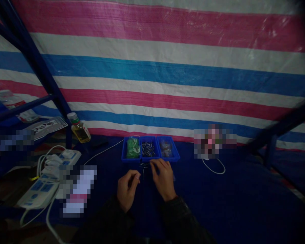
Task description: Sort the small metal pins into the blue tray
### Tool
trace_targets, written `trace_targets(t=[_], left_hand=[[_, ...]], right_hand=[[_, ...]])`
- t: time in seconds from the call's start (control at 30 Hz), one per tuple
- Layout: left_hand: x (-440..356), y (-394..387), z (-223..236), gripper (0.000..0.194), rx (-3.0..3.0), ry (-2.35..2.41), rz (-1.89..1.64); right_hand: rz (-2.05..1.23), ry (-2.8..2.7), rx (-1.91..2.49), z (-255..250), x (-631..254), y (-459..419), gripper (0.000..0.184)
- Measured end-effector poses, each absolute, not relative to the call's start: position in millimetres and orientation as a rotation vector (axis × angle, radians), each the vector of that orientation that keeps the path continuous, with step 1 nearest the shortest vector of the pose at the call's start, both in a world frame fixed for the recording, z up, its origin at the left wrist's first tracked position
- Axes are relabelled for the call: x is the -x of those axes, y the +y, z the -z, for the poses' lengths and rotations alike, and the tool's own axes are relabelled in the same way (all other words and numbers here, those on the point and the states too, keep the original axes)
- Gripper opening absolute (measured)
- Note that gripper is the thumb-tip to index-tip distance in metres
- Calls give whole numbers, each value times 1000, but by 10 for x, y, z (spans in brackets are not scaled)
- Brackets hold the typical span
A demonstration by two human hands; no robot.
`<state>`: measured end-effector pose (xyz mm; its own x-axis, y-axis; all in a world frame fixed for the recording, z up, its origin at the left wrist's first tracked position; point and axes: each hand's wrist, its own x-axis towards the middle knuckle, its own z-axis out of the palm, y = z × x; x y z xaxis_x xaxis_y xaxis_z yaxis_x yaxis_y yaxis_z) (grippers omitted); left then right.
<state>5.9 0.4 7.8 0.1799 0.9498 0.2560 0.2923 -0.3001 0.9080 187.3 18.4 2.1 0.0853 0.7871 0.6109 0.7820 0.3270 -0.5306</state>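
My left hand (127,190) is closed, thumb and forefinger pinched together above the dark blue surface. Whatever may be in that pinch is too small to make out. My right hand (164,177) reaches to the front of the middle bin with its fingers curled and closed; its fingertips are beside several thin dark metal pins (143,165) lying there. One more pin (143,173) lies between the hands. Beyond them stand three joined blue bins: the left bin (123,156) has a green bag, the middle bin (149,158) loose metal pins, the right bin (177,156) a clear plastic bag.
On the left are white power strips (38,193) with plugs and cables, and a blurred-out bright rectangle (81,191). A bottle of yellow liquid (80,130) stands behind. Blue metal posts (38,64) flank a striped tarp (152,78). At right lies a white cable loop (224,167).
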Motion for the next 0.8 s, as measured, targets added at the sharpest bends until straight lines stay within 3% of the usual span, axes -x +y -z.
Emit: trace_targets(t=[0.27, 0.63, 0.8], left_hand=[[-65, 17, -43, 23, -1736, 1199, -1153], [-67, 29, -72, 19, -1858, 1295, -1257], [-97, 63, -33, 16, -1901, 1229, -1162]], right_hand=[[-203, -2055, 1468, 93, -1790, 95, 50], [-172, -1948, 1408, 29, -1729, -51, 24], [-240, -1868, 1263, 99, -1707, -182, 26]])
